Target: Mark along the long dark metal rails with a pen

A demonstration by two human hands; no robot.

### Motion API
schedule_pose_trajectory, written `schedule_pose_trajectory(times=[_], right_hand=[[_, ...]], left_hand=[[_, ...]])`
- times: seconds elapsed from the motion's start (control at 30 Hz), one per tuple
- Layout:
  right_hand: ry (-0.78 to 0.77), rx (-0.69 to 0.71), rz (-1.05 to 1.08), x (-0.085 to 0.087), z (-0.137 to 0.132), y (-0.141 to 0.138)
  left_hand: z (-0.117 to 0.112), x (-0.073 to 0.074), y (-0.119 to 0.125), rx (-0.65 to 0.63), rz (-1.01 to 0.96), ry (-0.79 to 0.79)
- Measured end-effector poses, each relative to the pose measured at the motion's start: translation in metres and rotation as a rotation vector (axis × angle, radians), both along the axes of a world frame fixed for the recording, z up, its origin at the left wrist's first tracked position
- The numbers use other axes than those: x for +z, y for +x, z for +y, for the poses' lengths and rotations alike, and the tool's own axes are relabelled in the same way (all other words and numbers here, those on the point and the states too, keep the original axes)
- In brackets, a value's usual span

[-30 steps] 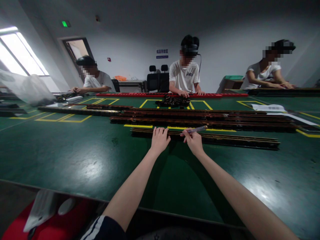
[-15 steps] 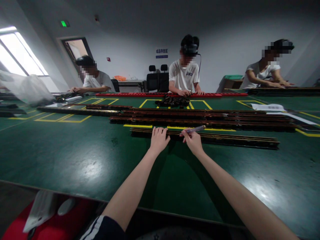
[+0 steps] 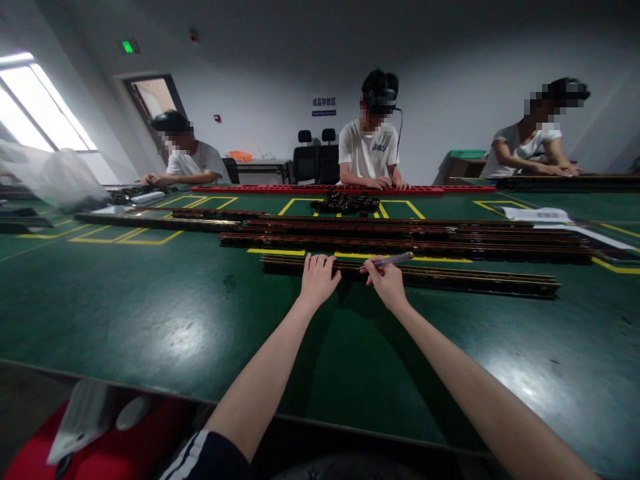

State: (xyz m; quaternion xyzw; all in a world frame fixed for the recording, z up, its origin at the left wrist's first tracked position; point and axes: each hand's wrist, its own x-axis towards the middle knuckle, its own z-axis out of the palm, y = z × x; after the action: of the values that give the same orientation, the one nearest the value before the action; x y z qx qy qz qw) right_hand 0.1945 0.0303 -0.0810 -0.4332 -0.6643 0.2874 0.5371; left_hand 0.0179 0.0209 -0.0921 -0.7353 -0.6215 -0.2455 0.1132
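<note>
A long dark strip with gold-coloured edges lies across the green table in front of me. My left hand rests on its left part, fingers stretched over it and the thumb apart. Between the fingers of my right hand is a slim pen-like tool, pale and translucent, its rear end pointing up to the right. The tool's tip is down at the strip, just right of my left hand; whether it touches cannot be made out.
Behind the strip lies a bundle of long dark and reddish strips. A heap of small black parts sits before a red rail. Three people work at the far side. A plastic bag is at the left, white paper at the right.
My hands, the pen-like tool and the strip stay almost where they were. Across the table, the hands of the person at the right have shifted slightly.
</note>
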Motion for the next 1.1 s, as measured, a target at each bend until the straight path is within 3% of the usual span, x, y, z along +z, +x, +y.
schedule_pose_trajectory(times=[1.1], right_hand=[[-0.025,0.017,0.032,-0.0013,0.0014,-0.0007]], left_hand=[[0.0003,-0.0009,0.0032,0.042,0.054,0.031]])
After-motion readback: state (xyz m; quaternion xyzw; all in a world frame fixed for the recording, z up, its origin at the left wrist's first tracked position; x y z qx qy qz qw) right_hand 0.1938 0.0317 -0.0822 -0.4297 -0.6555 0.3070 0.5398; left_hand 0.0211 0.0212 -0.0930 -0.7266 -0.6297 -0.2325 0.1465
